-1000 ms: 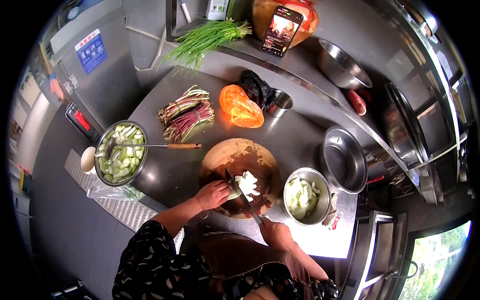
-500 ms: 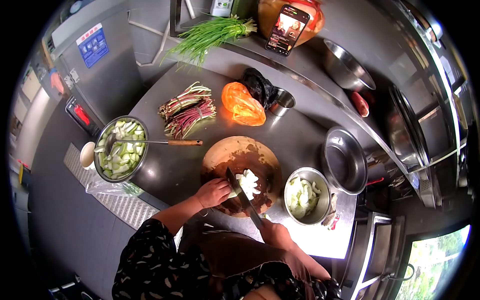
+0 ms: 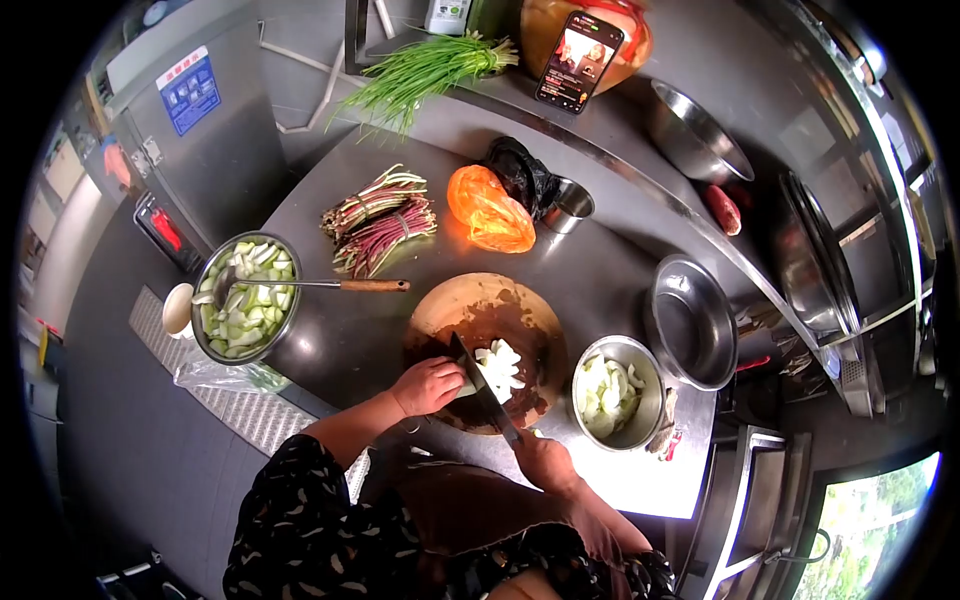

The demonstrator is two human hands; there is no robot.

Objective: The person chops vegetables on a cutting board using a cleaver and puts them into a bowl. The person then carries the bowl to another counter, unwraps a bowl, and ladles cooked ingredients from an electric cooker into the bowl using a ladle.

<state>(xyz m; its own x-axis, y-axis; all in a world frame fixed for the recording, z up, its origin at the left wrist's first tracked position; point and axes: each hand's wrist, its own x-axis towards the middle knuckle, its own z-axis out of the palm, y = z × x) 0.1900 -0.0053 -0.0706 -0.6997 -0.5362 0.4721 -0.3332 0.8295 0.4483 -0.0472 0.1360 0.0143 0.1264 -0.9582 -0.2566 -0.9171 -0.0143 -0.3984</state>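
Observation:
My right hand [image 3: 547,460] is closed round the handle of a kitchen knife [image 3: 490,396], its blade slanting over the round wooden chopping board [image 3: 440,300]. Fingers bent, my left hand [image 3: 430,386] presses a pale green vegetable piece [image 3: 467,387] against the board, close to the left side of the blade; most of that piece is hidden. White cut slices [image 3: 499,369] lie in a small heap just right of the knife. Beside the board on the right stands a metal bowl [image 3: 655,410] with pale green slices [image 3: 608,395] in it.
At left, a metal basin [image 3: 290,330] holds green-white chunks and a ladle [image 3: 370,285] reaching over the table. Reddish stem bundles [image 3: 380,220], an orange plastic bag [image 3: 490,210] and a metal cup [image 3: 570,206] sit behind the board. Another metal basin [image 3: 690,320] stands at right.
The whole view has shifted slightly. Both hands and the knife stay in almost the same place over the board, with the blade still beside the vegetable piece.

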